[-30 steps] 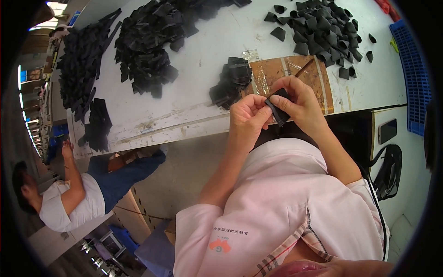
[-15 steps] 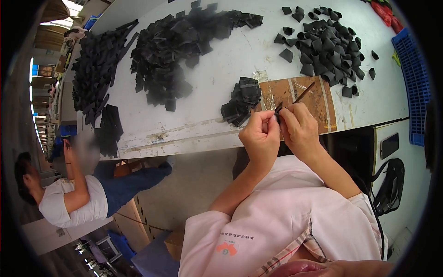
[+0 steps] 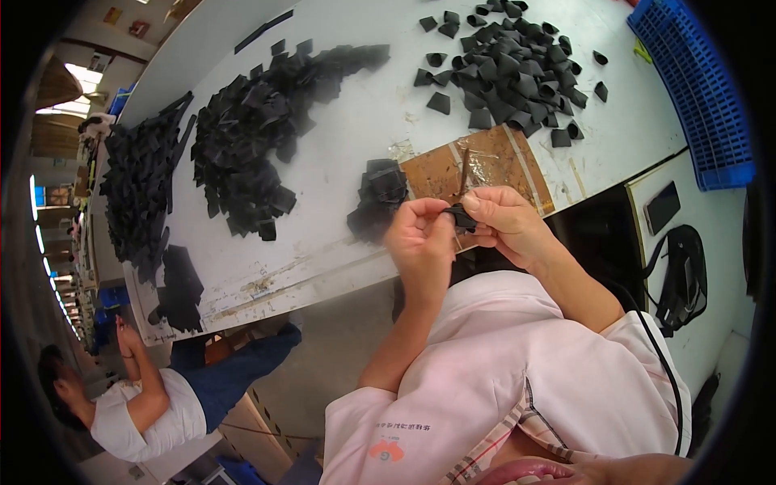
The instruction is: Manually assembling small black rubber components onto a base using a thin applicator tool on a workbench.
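Note:
Above the near edge of the table, my left hand (image 3: 422, 242) and my right hand (image 3: 513, 229) pinch a small folded black piece (image 3: 461, 217) between them. A thin brown stick (image 3: 465, 168) points up from beside my right fingers, over the board; its lower end is hidden, so I cannot tell whether it is held. Beyond my hands lies a brown board (image 3: 432, 171) with shiny, smeared patches and pale tape strips. A small heap of flat black pieces (image 3: 381, 194) touches the board's left side. Past its far edge sits a pile of curled black pieces (image 3: 517, 73).
Large heaps of flat black pieces (image 3: 242, 145) and black strips (image 3: 137, 186) cover the table's left. At the right are a blue plastic basket (image 3: 687, 89), a phone (image 3: 663, 208) and a black bag (image 3: 683, 275). Another person (image 3: 158, 408) sits at the lower left.
The view has shifted, so the table's things appear further left. My hands have turned and the black piece between them shows more. The brown stick now stands steeper.

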The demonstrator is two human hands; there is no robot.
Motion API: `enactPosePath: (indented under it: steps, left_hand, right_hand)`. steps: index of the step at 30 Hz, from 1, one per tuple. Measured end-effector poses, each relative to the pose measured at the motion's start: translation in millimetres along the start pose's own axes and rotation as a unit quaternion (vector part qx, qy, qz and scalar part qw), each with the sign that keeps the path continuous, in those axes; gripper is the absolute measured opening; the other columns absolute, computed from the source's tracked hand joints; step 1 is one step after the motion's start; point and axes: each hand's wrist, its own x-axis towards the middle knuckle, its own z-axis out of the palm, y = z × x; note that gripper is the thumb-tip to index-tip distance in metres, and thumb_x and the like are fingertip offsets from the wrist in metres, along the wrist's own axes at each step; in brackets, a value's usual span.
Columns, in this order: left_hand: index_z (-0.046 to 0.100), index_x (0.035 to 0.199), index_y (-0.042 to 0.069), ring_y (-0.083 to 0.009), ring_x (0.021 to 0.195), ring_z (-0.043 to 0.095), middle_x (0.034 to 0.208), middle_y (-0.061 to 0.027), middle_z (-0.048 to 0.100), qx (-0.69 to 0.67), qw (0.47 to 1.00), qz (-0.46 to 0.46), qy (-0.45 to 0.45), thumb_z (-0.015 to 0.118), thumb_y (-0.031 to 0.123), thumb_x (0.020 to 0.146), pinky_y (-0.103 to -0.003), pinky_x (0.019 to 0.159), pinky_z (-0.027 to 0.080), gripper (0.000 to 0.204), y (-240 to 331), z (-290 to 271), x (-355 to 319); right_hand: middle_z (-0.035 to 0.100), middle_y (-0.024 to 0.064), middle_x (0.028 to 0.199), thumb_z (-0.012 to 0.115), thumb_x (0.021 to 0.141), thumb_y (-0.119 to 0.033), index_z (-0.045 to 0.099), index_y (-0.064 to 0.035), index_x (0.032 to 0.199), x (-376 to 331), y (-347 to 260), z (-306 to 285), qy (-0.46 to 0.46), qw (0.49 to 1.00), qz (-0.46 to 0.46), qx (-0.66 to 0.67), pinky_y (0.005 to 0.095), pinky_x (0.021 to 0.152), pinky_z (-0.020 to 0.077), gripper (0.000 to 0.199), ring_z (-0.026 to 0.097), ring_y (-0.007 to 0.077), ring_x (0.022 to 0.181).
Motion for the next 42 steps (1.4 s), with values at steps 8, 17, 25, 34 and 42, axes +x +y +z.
enactPosePath:
  steps: [8,17,25,34,42]
  left_hand:
    - [0.049,0.098,0.000,-0.0040,0.033,0.032,0.087,-0.0177,0.057,-0.567,0.718,-0.258,-0.310,0.034,-0.001,0.087,-0.018,0.031,0.023,0.019,38,2,36]
    - [0.049,0.106,0.000,-0.0090,0.060,0.049,0.084,-0.0090,0.057,-0.167,0.978,0.028,-0.124,0.051,0.000,0.081,-0.019,0.052,0.039,0.025,20,15,36]
    - [0.060,0.092,-0.001,-0.0137,0.076,0.053,0.084,-0.0074,0.057,0.180,0.927,0.296,-0.145,0.059,-0.003,0.075,-0.024,0.069,0.043,0.017,32,15,45]
    - [0.061,0.086,0.000,-0.0137,0.069,0.052,0.080,-0.0067,0.056,0.222,0.905,0.344,-0.111,0.060,-0.004,0.074,-0.023,0.062,0.042,0.013,28,18,41]
    - [0.062,0.086,0.001,-0.0133,0.073,0.052,0.083,-0.0061,0.057,0.200,0.919,0.324,-0.106,0.062,0.001,0.075,-0.023,0.065,0.042,0.011,31,21,39]
  right_hand:
    - [0.047,-0.0036,0.060,0.056,0.084,-0.031,0.056,-0.0045,0.073,19,-66,20,-0.048,0.935,-0.192,-0.296,0.0178,0.043,0.0282,0.029,0.035,0.0027,0.050]
    - [0.049,0.0029,0.065,0.060,0.081,-0.029,0.057,-0.0020,0.077,28,-51,-3,0.035,0.889,-0.257,-0.377,0.0209,0.046,0.0350,0.028,0.045,0.0083,0.054]
    - [0.052,0.0060,0.082,0.069,0.067,-0.025,0.055,-0.0051,0.090,6,-37,8,0.119,0.625,-0.506,-0.583,0.0290,0.055,0.0454,0.034,0.053,0.0214,0.069]
    - [0.052,0.0071,0.072,0.064,0.070,-0.007,0.058,-0.0022,0.078,26,-27,-6,0.060,0.685,-0.511,-0.516,0.0313,0.055,0.0438,0.012,0.052,0.0232,0.066]
    - [0.052,0.0072,0.071,0.064,0.071,-0.011,0.057,-0.0026,0.080,16,-41,0,0.054,0.677,-0.481,-0.554,0.0319,0.054,0.0438,0.015,0.053,0.0236,0.065]
